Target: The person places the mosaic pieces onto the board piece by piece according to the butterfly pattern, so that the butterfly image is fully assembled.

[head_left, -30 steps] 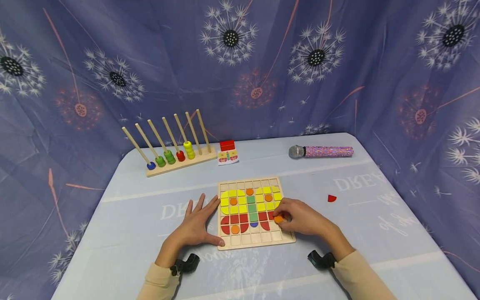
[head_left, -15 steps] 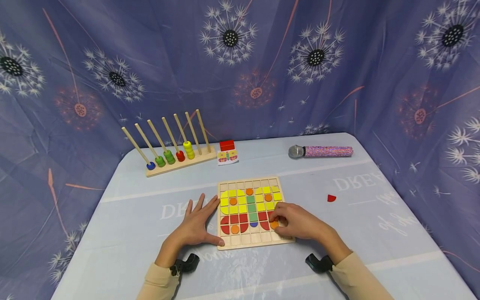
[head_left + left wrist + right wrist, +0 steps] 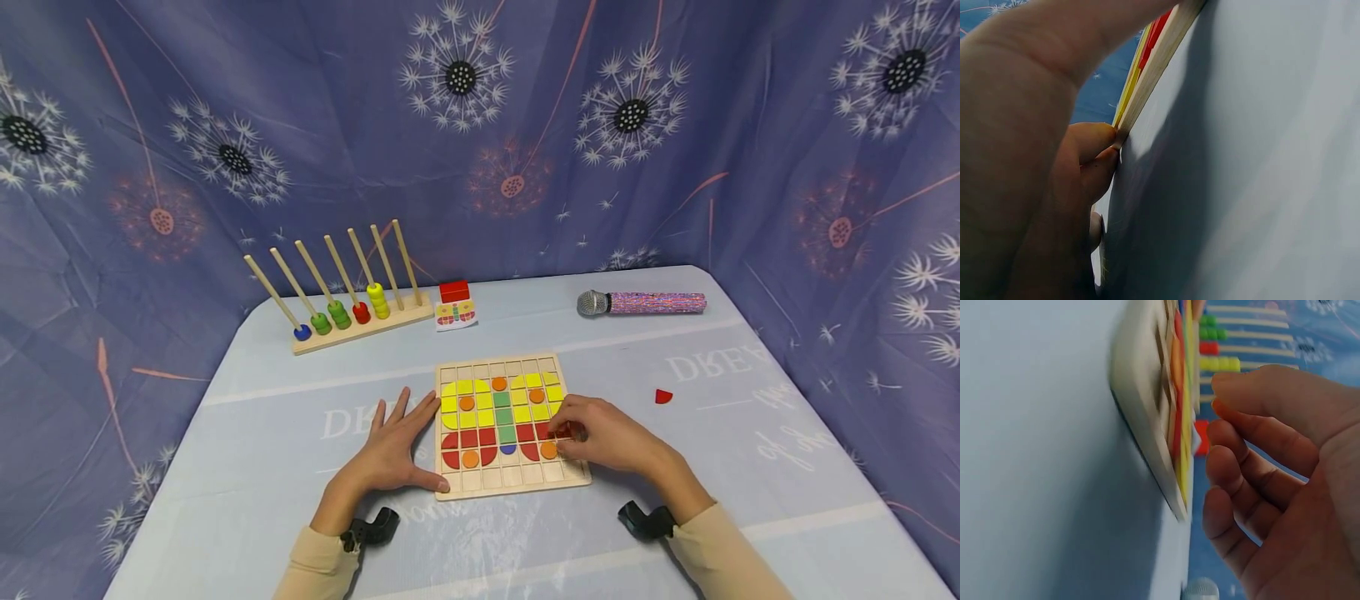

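Note:
The wooden grid board (image 3: 532, 475) lies on the table with yellow, red, green, blue and orange pieces set in a butterfly pattern. My left hand (image 3: 393, 454) rests beside it, fingers spread, index fingertip and thumb at its left edge; in the left wrist view the fingertips (image 3: 1099, 140) touch the board's side. My right hand (image 3: 611, 437) hovers over the board's right side. Its fingers (image 3: 1222, 465) are loosely bent, with nothing between them and the thumb. An orange disc (image 3: 549, 450) lies in a lower right cell, by the right fingertips. Some cells there are hidden under the hand.
A red quarter-round piece (image 3: 663, 397) lies right of the board. Behind stand a bead rack (image 3: 363, 329) with upright pegs, a small butterfly picture card (image 3: 456, 314) by a red block (image 3: 453, 291), and a glittery microphone (image 3: 652, 303) at the back right.
My right hand has set the orange disc down into a lower right cell, let go of it and lifted slightly back and away. The left hand has stayed in place.

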Available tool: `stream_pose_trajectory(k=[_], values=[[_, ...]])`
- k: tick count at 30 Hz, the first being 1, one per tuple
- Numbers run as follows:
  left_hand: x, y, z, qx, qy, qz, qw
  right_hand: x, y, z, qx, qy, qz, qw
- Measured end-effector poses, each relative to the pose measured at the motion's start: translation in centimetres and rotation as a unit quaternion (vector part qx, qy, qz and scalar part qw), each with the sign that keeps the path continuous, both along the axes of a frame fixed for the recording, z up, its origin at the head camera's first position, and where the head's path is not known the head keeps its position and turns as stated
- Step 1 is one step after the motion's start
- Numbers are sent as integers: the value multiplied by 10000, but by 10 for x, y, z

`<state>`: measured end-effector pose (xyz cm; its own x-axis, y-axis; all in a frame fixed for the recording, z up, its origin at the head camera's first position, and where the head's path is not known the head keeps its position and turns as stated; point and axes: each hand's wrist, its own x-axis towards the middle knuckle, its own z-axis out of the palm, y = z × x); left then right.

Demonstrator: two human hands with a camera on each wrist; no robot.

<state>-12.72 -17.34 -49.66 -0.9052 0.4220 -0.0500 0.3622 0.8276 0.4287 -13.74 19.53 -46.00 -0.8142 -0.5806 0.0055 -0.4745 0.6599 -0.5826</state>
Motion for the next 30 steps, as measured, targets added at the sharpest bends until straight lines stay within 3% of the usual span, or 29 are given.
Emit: stream_pose_trajectory(k=[5, 11, 15, 19, 24, 30], values=[[1, 0, -2, -42, -48, 38, 10000, -9, 28, 6, -241, 315, -359, 9986], [0, 0, -3, -36, -20, 17, 10000, -19, 76, 5, -355, 653, -1107, 9911], [0, 0, -2, -25, -26, 12, 10000, -22, 108, 2, -152, 738, -1657, 9833], [0, 0, 0, -29, 18, -14, 10000, -20, 128, 0, 282, 513, -2106, 9758], [0, -1, 0, -22, 113, -69, 9999, -19, 137, -8, 464, 340, -2224, 9733], [1, -1, -1, -13, 144, -77, 9999, -21, 136, -16, 278, 482, -1991, 9784]])
